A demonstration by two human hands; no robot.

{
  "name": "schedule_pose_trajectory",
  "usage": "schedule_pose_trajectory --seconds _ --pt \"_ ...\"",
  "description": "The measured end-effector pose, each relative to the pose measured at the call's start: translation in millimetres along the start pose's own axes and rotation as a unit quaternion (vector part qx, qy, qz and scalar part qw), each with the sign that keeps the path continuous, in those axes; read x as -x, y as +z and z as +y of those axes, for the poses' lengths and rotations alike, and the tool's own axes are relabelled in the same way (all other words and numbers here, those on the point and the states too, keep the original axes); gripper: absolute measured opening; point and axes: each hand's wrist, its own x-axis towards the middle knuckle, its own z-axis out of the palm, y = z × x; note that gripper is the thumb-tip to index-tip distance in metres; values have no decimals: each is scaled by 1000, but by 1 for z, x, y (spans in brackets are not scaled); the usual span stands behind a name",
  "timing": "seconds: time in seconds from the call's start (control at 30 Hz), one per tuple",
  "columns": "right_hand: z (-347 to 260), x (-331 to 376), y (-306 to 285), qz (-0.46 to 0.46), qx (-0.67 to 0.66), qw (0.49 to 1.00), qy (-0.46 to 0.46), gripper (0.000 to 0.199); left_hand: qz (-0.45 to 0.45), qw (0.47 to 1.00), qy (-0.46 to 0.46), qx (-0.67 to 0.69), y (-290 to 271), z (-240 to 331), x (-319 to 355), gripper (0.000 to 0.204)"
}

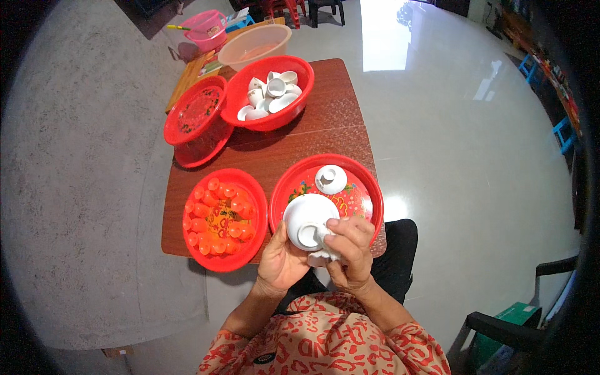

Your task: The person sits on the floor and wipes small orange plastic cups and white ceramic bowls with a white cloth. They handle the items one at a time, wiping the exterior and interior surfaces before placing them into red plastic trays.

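A white bowl (306,212) is tipped bottom up over the near edge of a round red tray (279,187), its foot ring facing me. My left hand (279,262) grips the bowl by its left side. In my right hand (353,250) is a bunched white cloth (322,253), pressed against the bowl beside the foot ring. Farther back in the same tray lies a small white lid (330,179), knob up. The bowl's inside is hidden from me.
A red tray (262,234) of several small orange cups stands on the brown table (337,112). Behind are a red basin (303,67) of white cups and tilted red trays (178,107). Farther back sit a pale basin (275,37) and a pink basket (209,40). A black-armed chair (500,328) is at right.
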Motion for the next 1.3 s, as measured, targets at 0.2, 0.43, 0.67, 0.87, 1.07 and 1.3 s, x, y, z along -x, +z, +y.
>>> schedule_pose_trajectory --seconds 0.2,0.43,0.67,0.87,1.07,1.3 --pt "9 -32 -15 -51 -61 996 50 33 29 995 29 -93 11 -3 -1 50" --pt "14 -35 -16 -98 -65 991 67 35 44 995 10 -86 14 -3 -3 49" --pt "6 -11 -3 -85 28 996 28 56 -6 999 -15 31 -3 1 -6 48" --pt "8 11 16 -44 108 993 -22 57 16 998 -17 59 -5 1 -7 48" --pt "6 18 18 -36 146 987 -60 43 19 995 -36 91 -3 0 -6 47" --pt "12 -4 -2 -43 6 998 42 48 -24 990 -41 129 -4 -3 -6 45"
